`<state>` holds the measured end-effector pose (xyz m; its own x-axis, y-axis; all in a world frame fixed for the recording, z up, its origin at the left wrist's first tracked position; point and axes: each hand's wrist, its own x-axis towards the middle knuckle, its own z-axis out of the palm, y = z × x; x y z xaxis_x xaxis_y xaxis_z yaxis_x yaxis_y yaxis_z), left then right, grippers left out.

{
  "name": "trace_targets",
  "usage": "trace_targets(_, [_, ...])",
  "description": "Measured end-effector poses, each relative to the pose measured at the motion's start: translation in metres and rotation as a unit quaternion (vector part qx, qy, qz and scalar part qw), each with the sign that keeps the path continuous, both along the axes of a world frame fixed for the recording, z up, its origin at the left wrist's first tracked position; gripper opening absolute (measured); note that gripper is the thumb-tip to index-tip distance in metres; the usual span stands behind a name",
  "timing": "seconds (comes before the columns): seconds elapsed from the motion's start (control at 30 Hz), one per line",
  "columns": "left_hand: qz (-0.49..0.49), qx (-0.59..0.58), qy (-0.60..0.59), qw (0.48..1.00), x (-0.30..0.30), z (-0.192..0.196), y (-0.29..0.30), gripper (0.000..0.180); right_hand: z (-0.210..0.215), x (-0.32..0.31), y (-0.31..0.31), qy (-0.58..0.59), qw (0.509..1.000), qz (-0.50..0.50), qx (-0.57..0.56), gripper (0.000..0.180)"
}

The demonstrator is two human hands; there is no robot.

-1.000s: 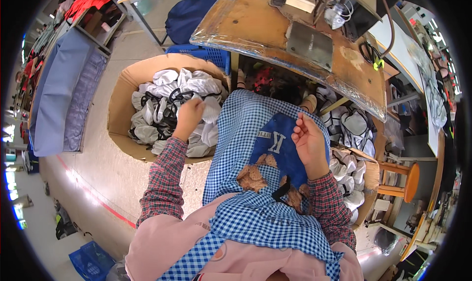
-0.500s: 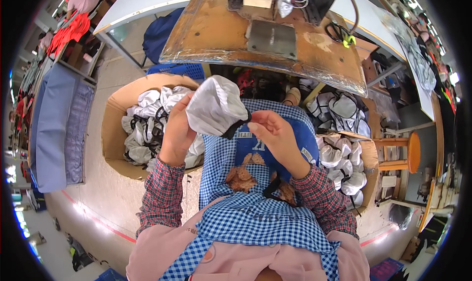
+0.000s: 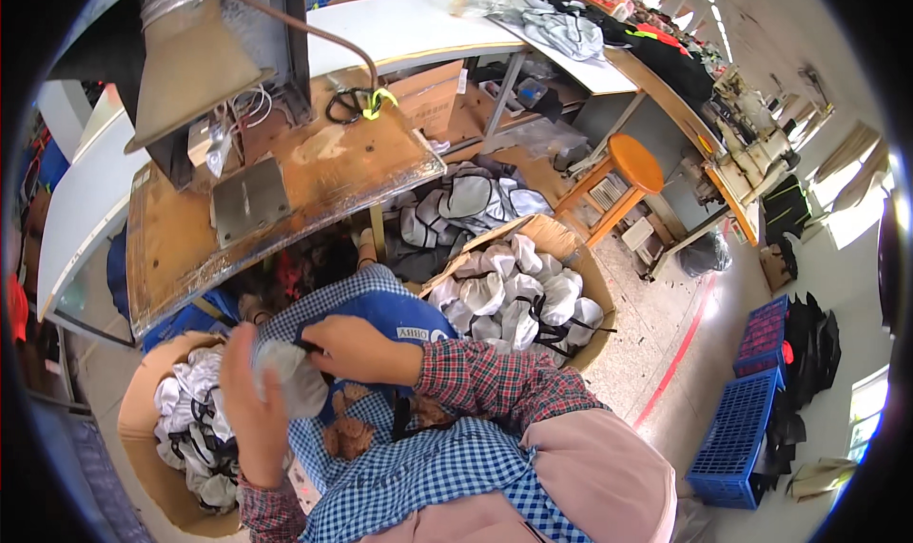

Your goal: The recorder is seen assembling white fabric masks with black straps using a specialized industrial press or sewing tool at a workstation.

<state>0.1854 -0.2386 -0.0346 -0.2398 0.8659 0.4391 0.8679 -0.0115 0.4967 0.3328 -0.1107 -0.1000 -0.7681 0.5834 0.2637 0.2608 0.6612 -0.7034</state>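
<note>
In front of my apron hangs a white cloth pouch with a black edge. My right hand pinches it at that dark edge, fingers closed. Beside the pouch, on its left, my left hand is raised with fingers stretched out and somewhat blurred by motion; it seems to touch or nearly touch the cloth. A blue checked apron with brown furry patches covers my lap.
Cardboard boxes full of similar white pouches stand at left and right. A worn wooden table with a metal plate lies ahead. An orange stool and blue crates are on the right.
My view has swung to the right. The pouch has been lowered toward my lap, and my left hand has gone from gripping its side to stretched fingers. My right hand still pinches the black edge.
</note>
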Motion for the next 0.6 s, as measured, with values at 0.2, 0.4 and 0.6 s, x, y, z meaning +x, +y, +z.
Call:
trace_targets(0.2, [-0.107, -0.049, -0.125, 0.985, 0.021, -0.037, 0.026, 0.032, 0.000, 0.011, 0.019, 0.104, 0.902, 0.168, -0.384, 0.017])
trace_targets(0.4, [-0.030, 0.004, -0.359, 0.933, 0.008, -0.056, 0.040, 0.034, -0.003, 0.009, 0.013, 0.184, 0.666, 0.114, -0.714, 0.017])
trace_targets(0.6, [0.038, 0.013, -0.323, 0.945, -0.018, -0.063, 0.041, 0.033, 0.043, 0.019, 0.013, 0.100, 0.966, 0.104, -0.214, 0.027])
